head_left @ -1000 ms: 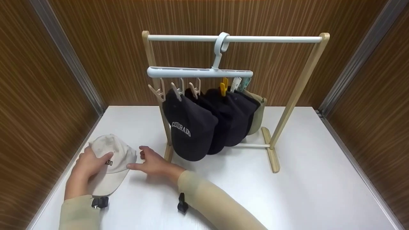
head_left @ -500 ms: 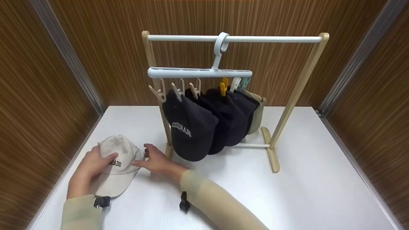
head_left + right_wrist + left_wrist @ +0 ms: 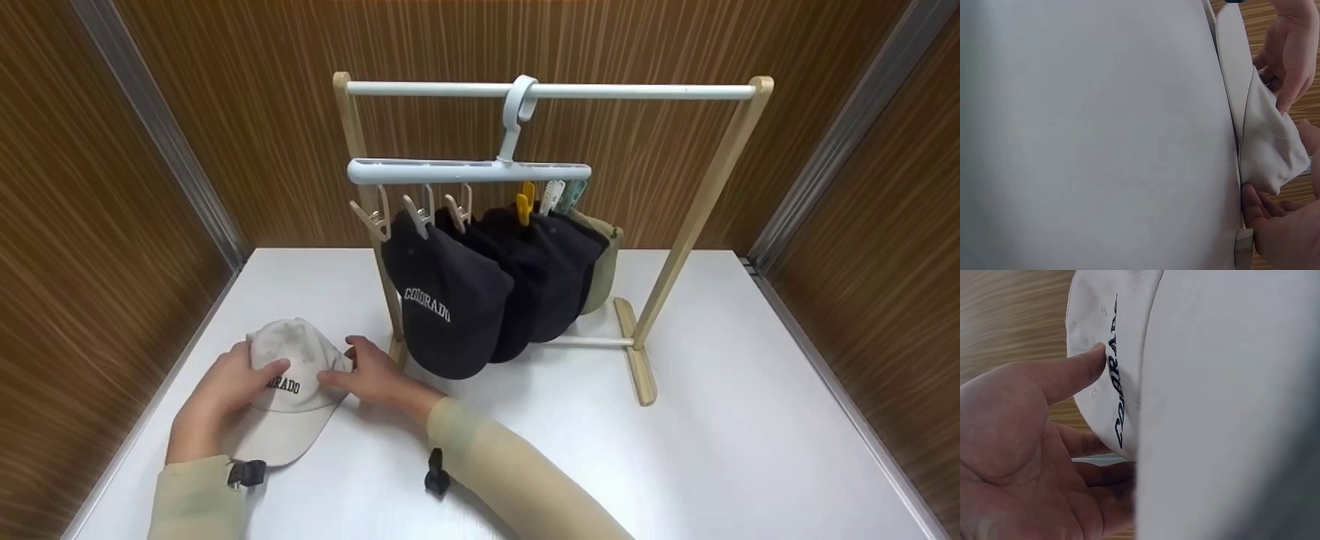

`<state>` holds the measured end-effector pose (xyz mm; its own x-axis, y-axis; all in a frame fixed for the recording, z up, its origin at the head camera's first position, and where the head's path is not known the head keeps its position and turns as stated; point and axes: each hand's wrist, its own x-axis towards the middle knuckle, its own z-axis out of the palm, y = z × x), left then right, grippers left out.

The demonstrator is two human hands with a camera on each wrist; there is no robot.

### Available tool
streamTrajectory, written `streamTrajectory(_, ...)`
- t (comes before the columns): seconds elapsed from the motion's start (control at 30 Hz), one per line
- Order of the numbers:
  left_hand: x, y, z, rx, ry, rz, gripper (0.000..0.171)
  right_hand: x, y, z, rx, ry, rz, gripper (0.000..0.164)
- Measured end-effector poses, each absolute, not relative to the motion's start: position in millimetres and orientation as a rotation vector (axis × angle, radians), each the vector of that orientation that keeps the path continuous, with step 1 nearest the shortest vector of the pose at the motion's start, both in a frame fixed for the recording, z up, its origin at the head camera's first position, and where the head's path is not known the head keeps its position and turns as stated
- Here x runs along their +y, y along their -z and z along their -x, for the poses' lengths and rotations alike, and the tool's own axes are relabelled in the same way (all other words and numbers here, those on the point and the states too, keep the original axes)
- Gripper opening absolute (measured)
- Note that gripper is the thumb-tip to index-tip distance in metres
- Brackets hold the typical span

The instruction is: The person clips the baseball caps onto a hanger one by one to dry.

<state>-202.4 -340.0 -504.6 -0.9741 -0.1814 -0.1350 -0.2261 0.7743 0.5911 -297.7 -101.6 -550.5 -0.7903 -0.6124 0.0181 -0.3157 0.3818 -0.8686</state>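
An off-white cap (image 3: pixel 304 356) with dark lettering across its front lies at the left of the white table, brim toward me. My left hand (image 3: pixel 229 379) holds its left side, the thumb over the front beside the letters. In the left wrist view that thumb (image 3: pixel 1075 374) presses on the crown while the fingers curl behind it. My right hand (image 3: pixel 371 373) pinches the cap's right edge between thumb and fingers. In the right wrist view, both hands flank the cap (image 3: pixel 1272 138), whose crown looks folded and soft.
A wood-and-white rack (image 3: pixel 637 92) stands behind the right hand. From its bar hangs a pale blue hanger (image 3: pixel 465 172) with clips, bearing several dark caps (image 3: pixel 450 300) and a khaki cap (image 3: pixel 604 262). Wood-grained walls (image 3: pixel 97 225) enclose the white table (image 3: pixel 735 420).
The off-white cap has shifted right with my left hand, showing more of its lettering. My right hand has gone from beside the cap to pinching its right edge.
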Motion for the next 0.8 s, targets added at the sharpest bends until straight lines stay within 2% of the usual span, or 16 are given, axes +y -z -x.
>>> streamTrajectory(0.27, -331.8, 504.4, 204.4, 2.918, -1.012, 0.292, 0.085, -101.4, 550.5, 296.9, 2.401, 1.329, 0.782, 0.078)
streamTrajectory(0.5, -323.4, 502.6, 206.5, 2.911, -1.061, 0.249, 0.070, -103.0, 552.2, 298.1, 2.428, 1.297, 0.811, 0.071)
streamTrajectory(0.8, -316.5, 500.3, 206.3, 2.856, -1.071, 0.269, 0.087, -102.0, 552.3, 297.4, 2.428, 1.272, 0.883, 0.045)
